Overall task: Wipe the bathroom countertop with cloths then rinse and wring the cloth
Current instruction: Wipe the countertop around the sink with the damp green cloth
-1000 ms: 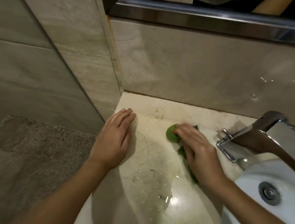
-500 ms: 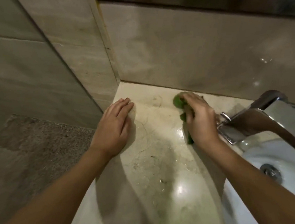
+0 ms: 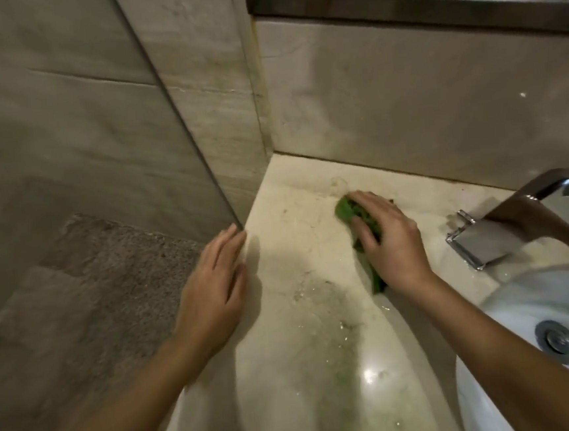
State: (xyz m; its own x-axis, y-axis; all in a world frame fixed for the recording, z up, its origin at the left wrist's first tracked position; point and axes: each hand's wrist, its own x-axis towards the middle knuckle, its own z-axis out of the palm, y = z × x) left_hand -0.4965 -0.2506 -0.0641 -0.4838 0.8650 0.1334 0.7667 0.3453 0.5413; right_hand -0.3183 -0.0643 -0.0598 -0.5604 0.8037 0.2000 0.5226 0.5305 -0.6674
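A green cloth [image 3: 350, 210] lies bunched on the beige marble countertop [image 3: 305, 316], near the back wall. My right hand [image 3: 388, 240] presses down on the cloth with fingers spread over it; most of the cloth is hidden under the palm. Flat on the countertop's left edge rests my left hand [image 3: 213, 286], fingers together and holding nothing. Water droplets and wet streaks mark the stone between my hands.
A chrome faucet [image 3: 504, 227] juts out at the right, above a white sink basin [image 3: 512, 319] with a metal drain [image 3: 559, 341]. Tiled walls close the corner at left and behind. A framed mirror [image 3: 429, 0] hangs above. The floor lies lower left.
My right hand slid the cloth away toward the back wall, then drew it slightly back and left. My left hand stayed planted on the counter's edge. The view shifted.
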